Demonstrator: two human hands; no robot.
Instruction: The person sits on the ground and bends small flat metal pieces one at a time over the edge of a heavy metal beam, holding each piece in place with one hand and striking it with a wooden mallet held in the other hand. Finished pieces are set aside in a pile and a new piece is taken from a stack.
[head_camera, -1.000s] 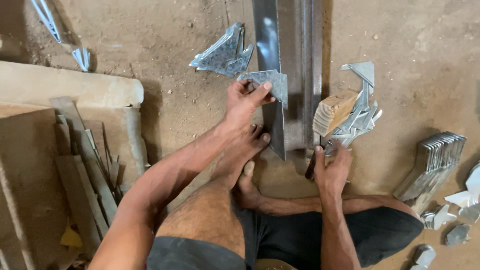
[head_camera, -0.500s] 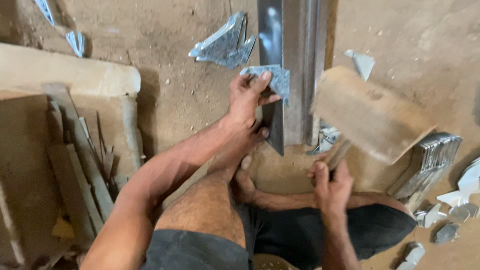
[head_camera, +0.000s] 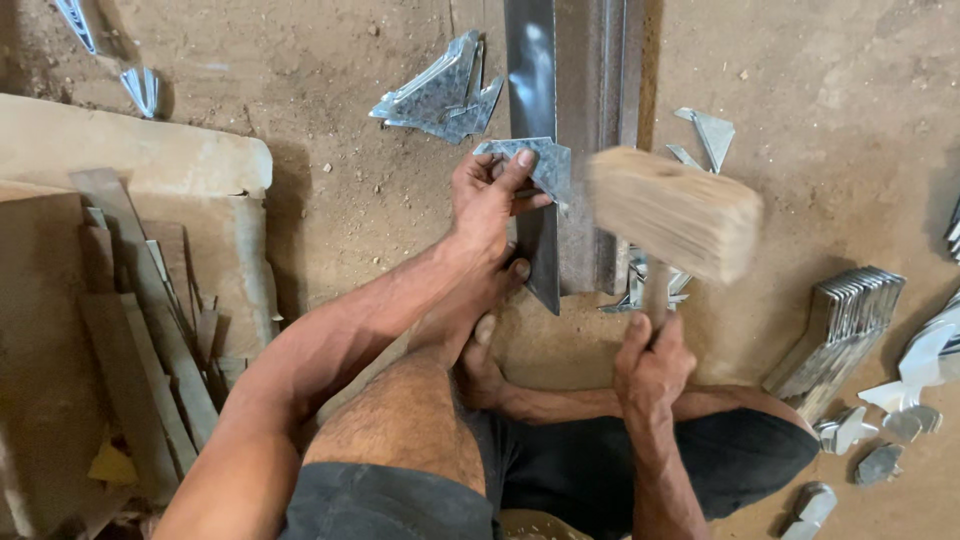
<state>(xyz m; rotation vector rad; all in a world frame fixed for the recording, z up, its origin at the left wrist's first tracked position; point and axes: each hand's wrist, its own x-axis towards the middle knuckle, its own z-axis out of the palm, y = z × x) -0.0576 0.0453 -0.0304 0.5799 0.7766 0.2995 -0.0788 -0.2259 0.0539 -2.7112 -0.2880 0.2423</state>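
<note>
My left hand (head_camera: 490, 190) presses a small bent sheet-metal piece (head_camera: 545, 162) against the edge of a long steel angle bar (head_camera: 560, 110) that lies on the dirt floor. My right hand (head_camera: 652, 362) grips the handle of a wooden mallet (head_camera: 675, 212), whose blurred head hangs just right of the metal piece, over the bar. My foot (head_camera: 480, 285) rests against the bar's near end.
A pile of cut metal pieces (head_camera: 440, 95) lies left of the bar, and more scraps (head_camera: 705, 135) lie on its right. A stack of bent metal brackets (head_camera: 845, 315) sits at right. Small cut pieces (head_camera: 880, 430) are scattered lower right. Wooden slats (head_camera: 130, 330) lie at left.
My right hand has raised the mallet from the floor and brought its head leftward, close to the metal piece. My left hand has stayed on the piece.
</note>
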